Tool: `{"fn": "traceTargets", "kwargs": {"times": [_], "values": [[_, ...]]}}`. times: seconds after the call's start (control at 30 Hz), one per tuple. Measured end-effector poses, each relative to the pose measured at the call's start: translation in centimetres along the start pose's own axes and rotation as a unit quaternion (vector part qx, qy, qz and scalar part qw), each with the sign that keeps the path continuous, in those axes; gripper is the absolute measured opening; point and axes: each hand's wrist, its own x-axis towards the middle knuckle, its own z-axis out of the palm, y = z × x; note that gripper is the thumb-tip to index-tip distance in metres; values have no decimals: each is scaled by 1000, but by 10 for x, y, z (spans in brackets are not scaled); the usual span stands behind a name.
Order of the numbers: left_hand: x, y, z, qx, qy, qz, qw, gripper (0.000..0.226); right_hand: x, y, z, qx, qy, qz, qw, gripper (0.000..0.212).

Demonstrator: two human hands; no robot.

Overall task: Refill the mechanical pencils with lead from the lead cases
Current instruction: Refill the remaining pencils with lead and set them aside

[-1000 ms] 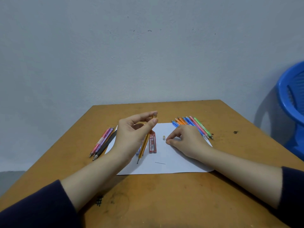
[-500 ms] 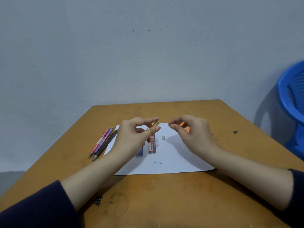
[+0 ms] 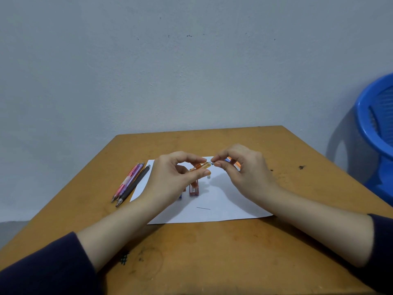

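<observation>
Left hand (image 3: 170, 179): at frame centre, thumb and forefinger pinched the orange pencil (image 3: 201, 166) above the paper (image 3: 223, 201), its rear end pointing right.
Right hand (image 3: 244, 169): thumb and forefinger tips pinched a small pale end piece (image 3: 211, 163) at that rear end; eraser or cap, could not tell.
Red lead case (image 3: 194, 188): lay on the paper just below the left hand's fingers.
Loose lead (image 3: 203, 208): lay lower centre on the paper.
Step, as judged: working the end piece at the barrel mouth.
Doing it well: hold the barrel steady, line the piece up with the barrel, move it straight without bending, and pinch lightly, since so small a part would drop easily.
</observation>
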Motion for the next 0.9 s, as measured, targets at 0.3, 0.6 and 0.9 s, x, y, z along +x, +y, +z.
{"fn": "traceTargets", "kwargs": {"times": [0.3, 0.6, 0.9], "values": [[2, -6, -1, 54, 3, 79, 995, 22, 0, 4, 1, -7, 12, -21, 1000, 8], [4, -12, -2, 74, 1, 110, 991, 22, 1, 3, -1, -13, -13, -37, 999, 10], [5, -14, -2, 64, 12, 135, 989, 21, -1, 4, -1, 50, 14, 23, 998, 13]]}}
